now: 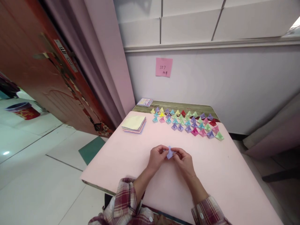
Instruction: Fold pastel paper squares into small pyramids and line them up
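Between my two hands is a small lavender folded paper piece (169, 153), pointed at its top and bottom. The fingertips of my left hand (157, 157) pinch its left side. On the other side, the thumb and fingers of my right hand (184, 160) hold its right edge. Both hands are low over the pink table cover (131, 162). Farther back stand rows of finished-looking folded paper pieces (187, 122) in yellow, green, blue, purple, pink and red. A stack of square coloured paper (134, 122), pale yellow on top, lies to the left.
A small printed packet (144, 102) rests at the table's back left corner. On the wall is a pink note (164, 67) with handwriting. A red door (47, 62) and a mauve curtain (103, 47) stand left, with a red bucket (23, 111) on the floor beyond.
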The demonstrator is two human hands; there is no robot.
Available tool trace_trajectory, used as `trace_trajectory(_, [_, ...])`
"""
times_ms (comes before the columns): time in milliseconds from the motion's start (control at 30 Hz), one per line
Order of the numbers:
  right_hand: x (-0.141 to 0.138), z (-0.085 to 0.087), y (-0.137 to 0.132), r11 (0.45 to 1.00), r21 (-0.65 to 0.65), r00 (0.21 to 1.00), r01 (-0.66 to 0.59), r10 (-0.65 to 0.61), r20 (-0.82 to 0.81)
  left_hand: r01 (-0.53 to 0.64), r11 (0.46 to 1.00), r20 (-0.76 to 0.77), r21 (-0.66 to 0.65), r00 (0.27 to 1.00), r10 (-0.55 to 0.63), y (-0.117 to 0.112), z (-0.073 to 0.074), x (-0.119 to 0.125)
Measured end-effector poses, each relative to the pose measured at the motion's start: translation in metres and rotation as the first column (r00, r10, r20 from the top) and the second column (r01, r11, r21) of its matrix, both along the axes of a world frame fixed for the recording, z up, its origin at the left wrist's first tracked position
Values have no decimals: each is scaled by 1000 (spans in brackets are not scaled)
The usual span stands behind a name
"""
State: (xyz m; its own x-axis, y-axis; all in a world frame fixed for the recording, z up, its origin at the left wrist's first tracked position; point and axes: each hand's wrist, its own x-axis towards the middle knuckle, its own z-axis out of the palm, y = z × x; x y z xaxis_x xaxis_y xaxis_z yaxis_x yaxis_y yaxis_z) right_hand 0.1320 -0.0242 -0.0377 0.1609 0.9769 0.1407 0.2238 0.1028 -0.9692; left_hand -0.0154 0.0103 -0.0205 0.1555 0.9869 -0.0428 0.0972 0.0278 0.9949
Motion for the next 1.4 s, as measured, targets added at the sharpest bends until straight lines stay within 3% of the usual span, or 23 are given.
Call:
trace_trajectory(100, [3, -2, 1, 1000, 19, 967, 0, -5, 254, 63, 984, -277, 164, 961, -15, 1, -5, -5])
trace_trajectory(200, [2, -5, 1, 998, 57, 921, -28, 4, 390, 139, 949, -443, 282, 897, 0, -1, -7, -7])
trace_trajectory(433, [-6, -8, -2, 996, 81, 811, -47, -9, 585, 216, 876, -608, 432, 787, 106, -4, -8, -17])
trace_trajectory(600, [-8, -9, -3, 994, 87, 746, -66, -8, 666, 390, 767, -690, 509, 718, 92, 0, -13, -24])
trace_trajectory(800, [-9, -9, -3, 993, 82, 706, -86, 2, 708, 442, 727, -719, 525, 688, 101, 1, -17, -25])
trace_trajectory(1000, [-12, 0, -4, 996, 20, 621, -91, 41, 782, 470, 700, -666, 538, 746, 12, 1, -11, -34])
trace_trajectory(1200, [-8, 1, -1, 993, 5, 656, -116, 73, 751, 569, 661, -652, 489, 742, -157, 5, -4, -44])
trace_trajectory(1400, [0, 4, -1, 979, 2, 708, -203, 146, 691, 586, 700, -625, 409, 738, -253, 14, -2, -49])
